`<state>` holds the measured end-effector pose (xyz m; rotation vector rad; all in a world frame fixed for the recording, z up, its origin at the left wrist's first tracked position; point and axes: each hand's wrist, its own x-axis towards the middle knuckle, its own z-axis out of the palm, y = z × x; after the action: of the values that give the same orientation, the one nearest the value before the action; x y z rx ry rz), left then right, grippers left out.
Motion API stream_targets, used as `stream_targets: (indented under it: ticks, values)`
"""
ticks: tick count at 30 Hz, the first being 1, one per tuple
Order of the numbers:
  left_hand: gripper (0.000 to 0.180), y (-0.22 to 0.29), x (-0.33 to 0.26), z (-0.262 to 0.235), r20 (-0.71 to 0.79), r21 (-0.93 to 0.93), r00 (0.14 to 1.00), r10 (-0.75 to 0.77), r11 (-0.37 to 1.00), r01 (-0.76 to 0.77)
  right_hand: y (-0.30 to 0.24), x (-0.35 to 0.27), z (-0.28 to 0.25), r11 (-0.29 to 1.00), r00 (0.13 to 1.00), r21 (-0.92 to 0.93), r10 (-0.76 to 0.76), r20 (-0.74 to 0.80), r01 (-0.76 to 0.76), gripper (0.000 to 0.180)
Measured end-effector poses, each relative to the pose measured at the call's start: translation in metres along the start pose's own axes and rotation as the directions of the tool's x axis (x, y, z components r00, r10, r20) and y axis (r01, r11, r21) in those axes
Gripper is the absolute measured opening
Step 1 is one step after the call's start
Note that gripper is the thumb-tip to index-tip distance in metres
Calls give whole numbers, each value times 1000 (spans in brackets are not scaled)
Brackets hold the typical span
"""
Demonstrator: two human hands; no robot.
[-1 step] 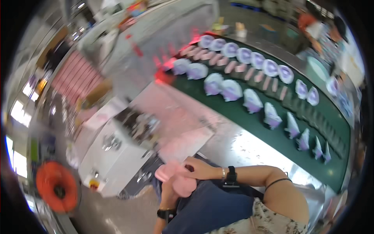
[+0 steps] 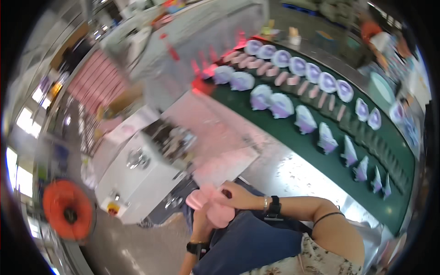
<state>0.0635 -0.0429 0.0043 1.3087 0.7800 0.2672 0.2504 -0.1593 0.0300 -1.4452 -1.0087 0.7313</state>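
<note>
A long green belt (image 2: pixel 389 211) runs slantwise from the upper middle to the lower right of the frame, laden with rows of parts. Left of centre stands a white machine (image 2: pixel 123 178); no part can be made out in it. At the lower left is a round orange object (image 2: pixel 56 204), and near the centre a pale board (image 2: pixel 224 167) lies on the worktop beside the machine.

The pink piece (image 2: pixel 220 215) is at the lower centre, held in front of the person's body, off the belt and the board. The left hand (image 2: pixel 201 223) grips it from its lower left; the right hand (image 2: pixel 240 197) pinches its upper right edge. It looks soft and lobed, and handling of it seems unfinished, since both hands are on it and it is not yet set down.

Along the belt, white-and-purple cups (image 2: pixel 297 66) form a far row and a more loosely spaced near row, suggesting many are already laid out. Between them, small pink strips (image 2: pixel 281 79) fill the upper part of a middle row; dark shapes (image 2: pixel 387 151) continue it toward the lower right, too blurred to identify. How many pieces are left cannot be told.
</note>
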Motion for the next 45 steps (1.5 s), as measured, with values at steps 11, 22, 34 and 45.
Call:
stream_targets:
  ticks: [11,22,34,45]
  values:
    - [45,27,-34,-23,89,-756,958,-272,608,243,48,189,-9,994,946,-11,99,-309,-108,27]
    - [41,7,-41,-33,-1,-732,965,-263,658,178,20,207,-40,713,891,-700,-297,-345,-34,40]
    - [29,29,-40,-17,-72,-619,943,-324,756,212,36,222,-62,925,789,348,326,-520,-153,27]
    - [38,19,-14,23,126,-524,940,-316,784,334,114,-117,-401,711,112,-160,-114,-987,-684,27]
